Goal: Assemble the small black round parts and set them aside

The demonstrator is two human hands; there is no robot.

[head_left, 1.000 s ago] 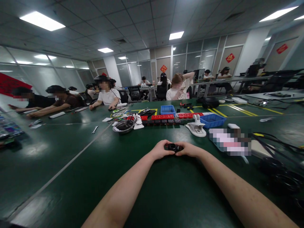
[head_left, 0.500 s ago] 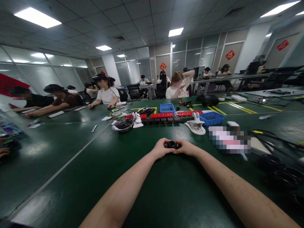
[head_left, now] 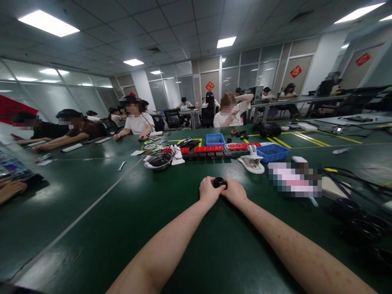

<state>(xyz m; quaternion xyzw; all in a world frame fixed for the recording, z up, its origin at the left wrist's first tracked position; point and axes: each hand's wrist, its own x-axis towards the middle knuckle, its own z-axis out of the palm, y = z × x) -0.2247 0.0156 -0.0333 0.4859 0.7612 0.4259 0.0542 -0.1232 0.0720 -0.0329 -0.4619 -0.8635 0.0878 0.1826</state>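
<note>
Gripping small black round part (head_left: 219,182), apparently: left hand (head_left: 208,191), right hand (head_left: 235,192), curled.

Bowl (head_left: 158,161) left of bin (head_left: 272,152)

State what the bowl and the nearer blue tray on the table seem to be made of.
The bowl: probably polished metal, as its rim shines silver and mirrors the lights. The nearer blue tray: likely moulded plastic, with an even, saturated colour, a dull sheen and thin straight walls.
</note>
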